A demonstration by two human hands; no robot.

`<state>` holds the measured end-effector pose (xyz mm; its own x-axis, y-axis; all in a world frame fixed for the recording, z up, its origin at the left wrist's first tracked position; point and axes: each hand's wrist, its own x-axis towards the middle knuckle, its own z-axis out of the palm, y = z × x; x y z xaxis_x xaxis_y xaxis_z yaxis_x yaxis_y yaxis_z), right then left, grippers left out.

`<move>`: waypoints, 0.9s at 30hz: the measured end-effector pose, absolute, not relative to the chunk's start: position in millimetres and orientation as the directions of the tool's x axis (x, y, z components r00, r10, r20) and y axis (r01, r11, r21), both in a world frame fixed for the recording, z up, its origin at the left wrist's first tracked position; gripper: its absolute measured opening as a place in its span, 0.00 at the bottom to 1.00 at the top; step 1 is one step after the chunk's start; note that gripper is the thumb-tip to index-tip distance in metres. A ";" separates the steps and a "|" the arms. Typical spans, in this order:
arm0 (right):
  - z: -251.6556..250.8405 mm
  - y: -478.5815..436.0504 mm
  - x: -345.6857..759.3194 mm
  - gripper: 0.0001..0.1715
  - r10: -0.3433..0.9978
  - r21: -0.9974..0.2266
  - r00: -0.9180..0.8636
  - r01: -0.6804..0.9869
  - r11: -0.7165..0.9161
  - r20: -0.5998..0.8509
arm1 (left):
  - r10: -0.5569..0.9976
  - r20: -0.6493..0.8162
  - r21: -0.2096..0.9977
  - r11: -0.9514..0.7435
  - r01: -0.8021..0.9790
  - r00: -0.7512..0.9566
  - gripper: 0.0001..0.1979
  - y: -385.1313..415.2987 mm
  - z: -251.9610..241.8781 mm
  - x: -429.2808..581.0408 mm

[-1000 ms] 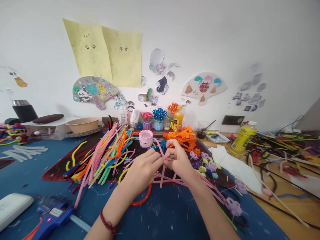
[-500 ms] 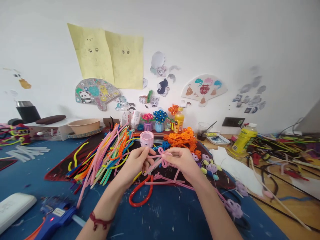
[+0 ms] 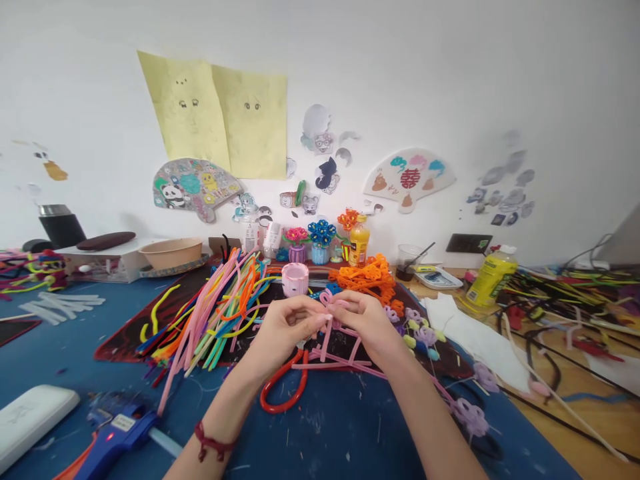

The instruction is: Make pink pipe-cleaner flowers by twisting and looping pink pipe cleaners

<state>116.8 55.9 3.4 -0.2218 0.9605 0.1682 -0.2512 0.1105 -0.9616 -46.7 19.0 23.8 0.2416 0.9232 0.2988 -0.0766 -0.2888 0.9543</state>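
Observation:
My left hand [image 3: 286, 331] and my right hand [image 3: 364, 323] meet above the table, both pinching one pink pipe cleaner [image 3: 326, 337]. Its top is bent into small loops between my fingertips, and its stem hangs down toward other pink pipe cleaners [image 3: 340, 365] lying on the mat. A red pipe cleaner loop [image 3: 281, 390] lies just under my left wrist. A small pink cup [image 3: 295, 278] stands behind my hands.
A fan of coloured pipe cleaners [image 3: 215, 310] lies to the left, orange pipe-cleaner flowers [image 3: 367, 278] behind, purple ones [image 3: 467, 413] at the right. A blue glue gun [image 3: 113, 433] and a white box [image 3: 30, 417] sit near left. A yellow bottle [image 3: 487, 277] stands at right.
My hands moved apart with the pink loops showing between them, then closed together again; now the fingertips touch and cover most of the loops.

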 end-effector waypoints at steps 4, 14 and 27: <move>4.7 54.3 117.9 0.21 0.968 -0.956 -0.202 -0.279 0.091 0.151 | 0.895 0.347 0.882 -0.413 0.227 0.280 0.11 17.5 25.1 -48.6; 0.8 56.5 121.7 0.19 0.967 -0.955 -0.188 -0.271 0.116 0.170 | 0.894 0.371 0.750 -0.449 0.486 0.252 0.12 22.5 20.0 -47.3; 5.3 54.2 120.0 0.18 0.959 -0.969 -0.203 -0.188 0.162 0.199 | 0.908 0.381 0.806 -0.418 0.419 0.174 0.13 22.9 18.3 -46.1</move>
